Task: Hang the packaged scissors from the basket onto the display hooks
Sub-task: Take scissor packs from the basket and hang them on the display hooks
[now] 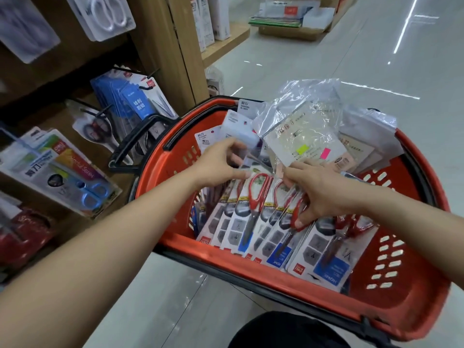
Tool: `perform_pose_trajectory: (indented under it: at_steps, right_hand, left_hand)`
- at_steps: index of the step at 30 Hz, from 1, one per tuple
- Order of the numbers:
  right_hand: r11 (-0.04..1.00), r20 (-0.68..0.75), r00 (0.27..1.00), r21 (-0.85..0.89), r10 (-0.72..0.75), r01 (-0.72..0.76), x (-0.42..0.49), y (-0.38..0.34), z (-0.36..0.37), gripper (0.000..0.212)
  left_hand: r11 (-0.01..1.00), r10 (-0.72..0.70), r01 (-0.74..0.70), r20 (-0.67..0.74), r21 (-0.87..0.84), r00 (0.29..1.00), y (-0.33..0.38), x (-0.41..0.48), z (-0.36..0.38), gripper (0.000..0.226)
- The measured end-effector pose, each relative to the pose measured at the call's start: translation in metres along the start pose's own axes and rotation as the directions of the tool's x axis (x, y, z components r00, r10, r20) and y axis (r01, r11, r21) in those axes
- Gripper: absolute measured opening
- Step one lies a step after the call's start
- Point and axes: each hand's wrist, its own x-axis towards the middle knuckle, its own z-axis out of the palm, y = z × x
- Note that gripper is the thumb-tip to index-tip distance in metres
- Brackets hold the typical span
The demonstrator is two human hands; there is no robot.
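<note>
Underfoot, the pale glossy tiled floor (376,59) lies wide and open to the right of the basket and beyond it. Along the left edge stands the brown wooden display rack (160,46), cut off at the top and left. Most of its hung packs are blurred, though a blue-handled scissors pack (82,187) reads clearly low down. Close beside the rack is the orange-red plastic basket (226,257) with black handles. Its near right corner is cropped by the lower frame edge, and a dark rounded shape (288,332) sits just in front of it. Crumpled clear plastic bags (308,116) heaped at its far end hide whatever lies beneath. Against the near wall leans a row of red-handled packaged scissors (253,204) on grey-and-blue cards, overlapping so that only a few show whole. The right hand (324,197) reaches into this row, its thumb and fingers (288,180) curled round 1 pack there. The left hand (221,162) pinches a clear-fronted pack (243,151) above the row, too smeared to identify. Thin black wire display hooks (90,110) jut from the rack toward the basket's handle, with little room between them.
</note>
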Motion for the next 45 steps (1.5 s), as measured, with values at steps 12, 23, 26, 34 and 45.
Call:
perform_pose_trajectory:
  at_steps: [12, 23, 26, 34, 45]
  right_hand:
    - [0.993, 0.046, 0.998, 0.115, -0.033, 0.027, -0.010, 0.009, 0.001, 0.048]
    - [1.000, 0.102, 0.995, -0.013, -0.002, 0.004, -0.009, -0.010, -0.002, 0.046]
    - [0.991, 0.143, 0.989, -0.115, -0.047, 0.063, -0.006, -0.019, 0.005, 0.038]
    - [0.682, -0.037, 0.998, 0.731, 0.059, -0.013, -0.028, 0.006, -0.021, 0.012]
    - [-0.245, 0.101, 0.939, 0.969, 0.329, -0.019, -0.014, -0.055, -0.028, 0.036]
  left_hand:
    - [0.970, -0.055, 0.064, -0.045, 0.234, 0.997, 0.027, 0.006, 0.019, 0.032]
    - [0.843, -0.269, 0.124, 0.209, 0.524, 0.940, 0.048, -0.033, -0.092, 0.051]
    - [0.766, -0.272, 0.068, 0.227, 0.639, 0.935, 0.048, -0.042, -0.086, 0.040]
    - [0.955, -0.221, 0.237, -0.107, 0.180, 0.969, 0.024, -0.076, -0.113, 0.018]
    - [0.768, -0.544, 0.229, -0.420, -0.598, 0.726, 0.022, -0.124, -0.112, 0.006]
